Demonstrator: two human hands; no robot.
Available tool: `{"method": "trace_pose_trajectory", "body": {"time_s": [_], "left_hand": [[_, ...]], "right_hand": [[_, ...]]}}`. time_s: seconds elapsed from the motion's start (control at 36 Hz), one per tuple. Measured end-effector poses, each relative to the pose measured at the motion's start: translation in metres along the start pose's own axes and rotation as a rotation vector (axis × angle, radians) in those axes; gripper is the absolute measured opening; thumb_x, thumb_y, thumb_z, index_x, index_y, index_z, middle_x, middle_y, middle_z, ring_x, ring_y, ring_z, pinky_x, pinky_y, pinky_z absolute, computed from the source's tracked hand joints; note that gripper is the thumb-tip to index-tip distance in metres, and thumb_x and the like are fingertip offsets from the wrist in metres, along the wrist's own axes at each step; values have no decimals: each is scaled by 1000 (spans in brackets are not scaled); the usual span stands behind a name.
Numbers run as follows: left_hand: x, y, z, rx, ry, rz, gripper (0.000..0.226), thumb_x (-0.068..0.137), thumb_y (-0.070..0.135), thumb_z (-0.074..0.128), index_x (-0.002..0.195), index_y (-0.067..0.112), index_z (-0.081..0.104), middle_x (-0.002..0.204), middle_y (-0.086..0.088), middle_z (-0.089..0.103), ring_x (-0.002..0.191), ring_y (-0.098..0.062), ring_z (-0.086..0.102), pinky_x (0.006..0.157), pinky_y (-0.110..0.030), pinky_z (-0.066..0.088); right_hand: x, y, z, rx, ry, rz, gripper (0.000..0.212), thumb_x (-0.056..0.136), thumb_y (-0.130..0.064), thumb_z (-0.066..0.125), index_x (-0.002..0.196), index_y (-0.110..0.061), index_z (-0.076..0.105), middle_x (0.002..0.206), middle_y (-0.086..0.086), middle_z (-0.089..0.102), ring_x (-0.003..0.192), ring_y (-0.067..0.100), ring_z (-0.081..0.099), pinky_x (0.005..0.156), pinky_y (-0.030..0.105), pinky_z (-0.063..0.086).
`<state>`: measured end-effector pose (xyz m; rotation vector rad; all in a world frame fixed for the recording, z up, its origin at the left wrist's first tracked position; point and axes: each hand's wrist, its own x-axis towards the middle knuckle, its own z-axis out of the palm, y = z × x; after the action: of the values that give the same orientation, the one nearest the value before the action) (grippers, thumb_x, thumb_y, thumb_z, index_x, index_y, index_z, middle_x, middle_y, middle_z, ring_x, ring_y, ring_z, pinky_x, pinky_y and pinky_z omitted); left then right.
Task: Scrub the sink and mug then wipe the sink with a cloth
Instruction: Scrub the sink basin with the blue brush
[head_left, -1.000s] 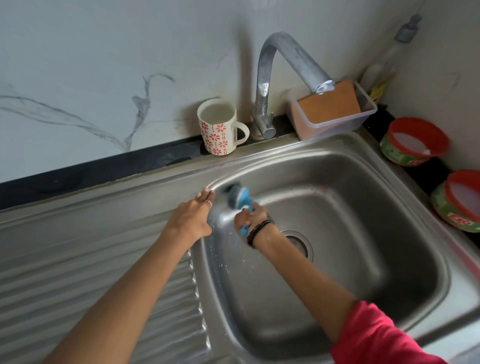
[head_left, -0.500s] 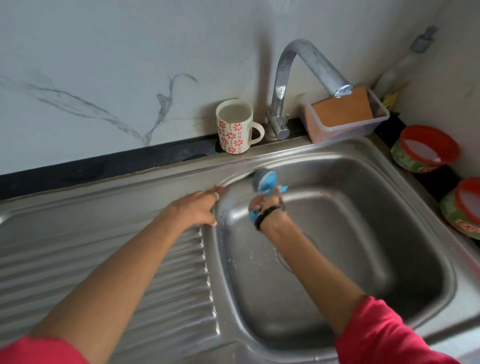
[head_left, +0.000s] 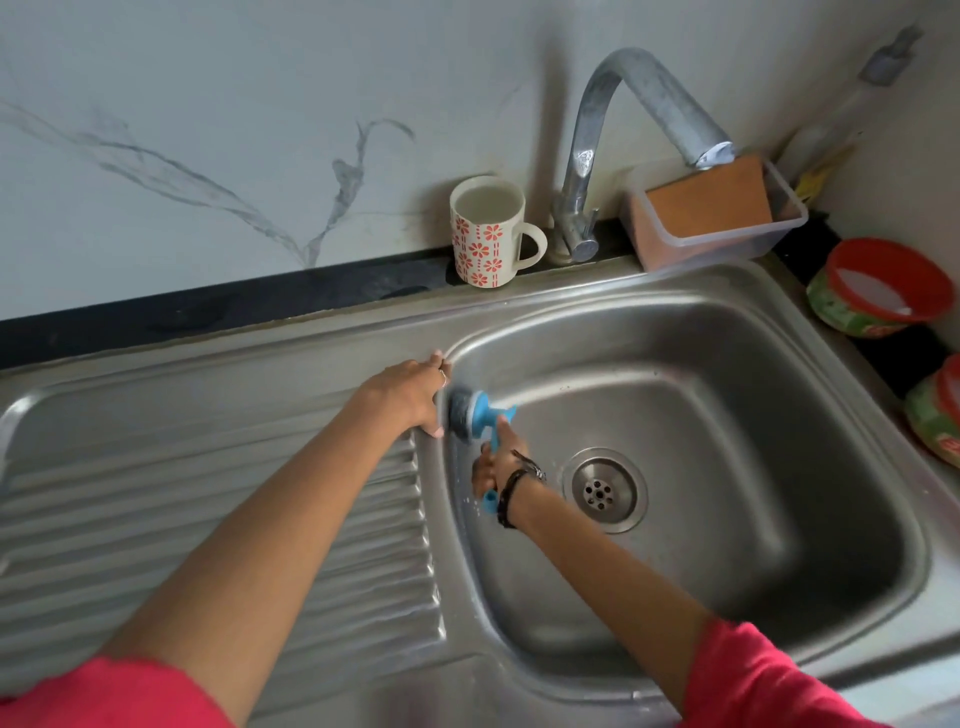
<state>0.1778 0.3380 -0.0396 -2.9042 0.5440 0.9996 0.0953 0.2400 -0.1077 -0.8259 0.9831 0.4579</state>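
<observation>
The steel sink (head_left: 779, 395) fills the middle and right of the head view. My right hand (head_left: 498, 465) grips the blue handle of a scrub brush (head_left: 475, 415), whose grey steel-wool head presses against the sink's left inner wall. My left hand (head_left: 410, 397) rests flat on the sink's left rim, fingers straight, right beside the brush head. A white mug (head_left: 485, 231) with red flowers stands upright on the ledge behind the sink, left of the tap. An orange cloth or sponge (head_left: 709, 197) leans in a clear plastic tub (head_left: 789, 226).
The tap (head_left: 613, 130) arches over the sink's back edge. The drain (head_left: 602, 488) lies at the basin's middle. A ribbed draining board (head_left: 208, 493) extends to the left. Two red-lidded tubs (head_left: 878, 288) stand on the right counter, and a bottle (head_left: 852, 104) sits in the corner.
The brush has slid from the sink's back left corner down along the left wall toward me. The drain is uncovered again. My left hand stays on the rim.
</observation>
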Motion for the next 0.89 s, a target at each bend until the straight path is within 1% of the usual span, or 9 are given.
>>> {"method": "trace_pose_trajectory", "body": {"time_s": [0.11,0.22,0.33,0.39,0.44,0.53,0.64,0.72,0.89], "left_hand": [[-2,1,-3,-7,0,-29,92,75,23,76,147,13,20,152,-8,25,129,-27,40,106,-35,36],[-4,4,-7,14,4,-47,89,72,26,78,145,14,28,149,-8,30,126,-27,43,103,-35,38],[-5,9,-8,38,12,-80,96,74,26,78,148,13,18,143,-12,36,126,-28,42,101,-33,38],[-5,12,-10,35,6,-93,95,74,24,77,148,12,18,139,-13,39,124,-29,44,99,-33,38],[-4,13,-10,23,3,-98,94,75,22,77,148,12,18,139,-13,39,124,-29,45,98,-33,39],[-4,13,-10,13,1,-92,97,75,21,77,148,13,15,141,-14,37,125,-29,44,98,-33,39],[-4,12,-11,18,-10,-92,102,73,23,78,149,13,10,143,-14,35,127,-30,41,99,-34,38],[-3,14,-11,58,-8,-96,100,73,24,78,148,11,13,141,-16,36,127,-30,42,100,-35,38],[0,18,-10,108,1,-99,98,73,21,78,148,11,16,139,-15,39,124,-30,45,97,-34,40]], "right_hand": [[4,12,-27,-343,70,27,55,99,-45,28,57,-10,35,22,-5,28,15,9,22,26,9,16],[15,3,-29,-363,44,107,59,99,-44,28,50,-11,30,21,-2,26,13,10,22,24,10,14],[34,-40,-14,64,-120,35,69,99,-45,24,40,-11,35,22,-4,24,13,6,21,19,14,14],[37,-61,-19,354,-92,-43,56,99,-41,26,52,-12,33,22,-4,26,13,5,23,19,12,14],[42,-75,-32,604,-72,-136,63,100,-43,25,47,-10,34,22,-5,27,13,5,24,21,10,15],[48,-88,-44,725,19,-200,60,99,-46,27,48,-15,35,22,-7,29,14,4,26,25,6,17],[51,-72,-22,402,75,-155,42,102,-20,31,60,-18,24,21,-4,39,21,-1,42,26,8,28],[47,-32,7,315,118,-95,47,101,-39,23,69,-9,40,44,4,46,25,10,44,27,16,32],[52,-3,-13,17,-32,106,55,97,-52,27,55,-16,24,22,-5,22,14,6,18,23,9,11]]}}
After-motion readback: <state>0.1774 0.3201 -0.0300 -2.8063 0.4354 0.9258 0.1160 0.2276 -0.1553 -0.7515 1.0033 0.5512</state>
